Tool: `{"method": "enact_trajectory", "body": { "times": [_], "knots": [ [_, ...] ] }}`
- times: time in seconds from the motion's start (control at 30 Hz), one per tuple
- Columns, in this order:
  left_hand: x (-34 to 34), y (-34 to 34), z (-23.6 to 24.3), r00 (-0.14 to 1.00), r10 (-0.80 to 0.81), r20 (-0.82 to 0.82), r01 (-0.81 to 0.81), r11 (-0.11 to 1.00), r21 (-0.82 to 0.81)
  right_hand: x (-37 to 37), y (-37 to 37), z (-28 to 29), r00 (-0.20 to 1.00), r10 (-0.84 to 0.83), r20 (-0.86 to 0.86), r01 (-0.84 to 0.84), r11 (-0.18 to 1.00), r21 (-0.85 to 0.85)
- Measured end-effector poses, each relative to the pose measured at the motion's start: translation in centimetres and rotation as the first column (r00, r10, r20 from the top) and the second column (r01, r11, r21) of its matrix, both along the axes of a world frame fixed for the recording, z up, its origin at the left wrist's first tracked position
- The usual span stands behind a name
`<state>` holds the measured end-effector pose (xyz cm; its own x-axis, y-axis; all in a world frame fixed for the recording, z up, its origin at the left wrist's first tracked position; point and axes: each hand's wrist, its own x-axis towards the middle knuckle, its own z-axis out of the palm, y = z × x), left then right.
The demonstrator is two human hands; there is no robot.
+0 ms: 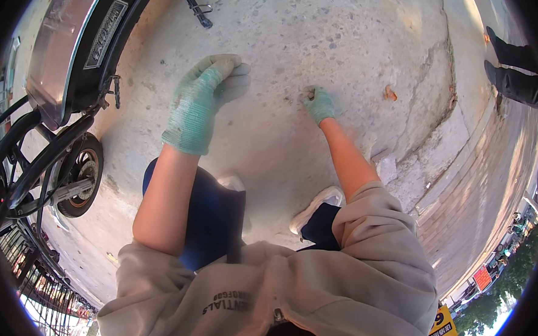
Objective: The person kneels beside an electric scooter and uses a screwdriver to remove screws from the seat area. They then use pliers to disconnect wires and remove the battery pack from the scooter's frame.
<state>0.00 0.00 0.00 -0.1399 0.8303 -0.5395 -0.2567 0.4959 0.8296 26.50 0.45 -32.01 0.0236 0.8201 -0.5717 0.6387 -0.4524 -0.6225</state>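
My left hand (211,89), in a green knit glove with grey-coated fingers, is raised over the concrete. Its fingers are bent and pressed together, and whatever they may hold is hidden from this side. Farther down, my right hand (318,103) wears a matching glove and reaches to the concrete ground (275,59). The fingertips there are drawn into a pinch at the surface; anything between them is too small to make out. An orange-brown dry leaf (390,93) lies to the right of that hand.
An electric scooter (59,53) stands close on the left, with its wheel (81,175) and kickstand (199,11). A person's dark-trousered legs (517,71) are at the far right. A cracked edge (450,74) divides concrete from brick paving (494,174). My shoe (317,208) is below.
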Motion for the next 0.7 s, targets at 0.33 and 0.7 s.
{"method": "enact_trajectory", "body": {
  "times": [0.33, 0.7],
  "knots": [
    [1.5, 0.6, -0.8, 0.997, -0.046, 0.065, 0.048, 0.999, -0.021, -6.6, -3.2, -0.3, 0.949, 0.22, 0.226, -0.275, 0.927, 0.253],
    [2.2, 0.7, 0.0, 0.995, -0.034, 0.089, 0.039, 0.998, -0.059, -5.7, -2.2, 0.4, 0.927, 0.223, 0.3, -0.282, 0.944, 0.173]
  ]
}}
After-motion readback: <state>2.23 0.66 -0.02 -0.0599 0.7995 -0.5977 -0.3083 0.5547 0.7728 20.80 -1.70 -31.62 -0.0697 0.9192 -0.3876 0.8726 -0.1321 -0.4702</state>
